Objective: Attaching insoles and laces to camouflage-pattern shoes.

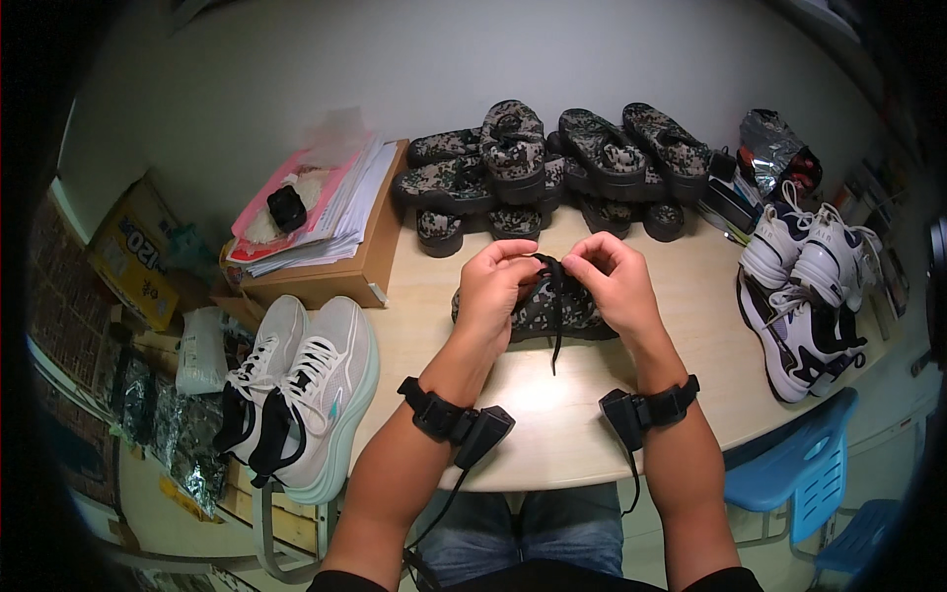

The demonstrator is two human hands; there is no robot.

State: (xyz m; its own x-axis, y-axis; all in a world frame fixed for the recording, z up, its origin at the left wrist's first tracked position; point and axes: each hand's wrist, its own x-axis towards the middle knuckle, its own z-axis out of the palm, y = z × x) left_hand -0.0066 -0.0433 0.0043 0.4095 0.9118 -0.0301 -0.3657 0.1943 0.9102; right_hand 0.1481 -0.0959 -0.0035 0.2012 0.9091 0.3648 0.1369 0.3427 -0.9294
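- Where the table's point(552, 449) left edge drops off, a yellow cardboard box point(133, 252) and foil-wrapped packs point(163, 424) sit low down beside it.
- Pale grey sneakers point(301, 390) with mint soles, white laces and black tongues lie side by side at the table's left end, toes away from the person.
- Behind them a brown carton point(340, 266) carries a stack of papers point(316, 212); a small black device point(287, 207) rests on top of the stack.
- Left hand point(493, 286) sits on the near-left side of the camouflage shoe point(538, 308), fingers curled, thumb and forefinger pinched shut on the black lace point(554, 296).
- A black wrist strap with a small box point(456, 424) and trailing cable wraps the left forearm.
- The camouflage shoe lies at table centre, just in front of the person, between both hands; one lace end hangs down over its near side onto the tabletop.
- Right hand point(614, 281) rests on the shoe's right side, fingers bent, tips closed on the lace close to the left hand's pinch.
- Right forearm wears a matching black strap unit point(646, 409).
- A pile of camouflage shoes point(557, 168) fills the far edge of the table, well apart from the hands.
- White-and-navy high-top sneakers point(804, 291) lie at the right end; a crumpled foil bag point(774, 148) sits behind them.
- Blue plastic chairs point(799, 479) stand below the table's right side.
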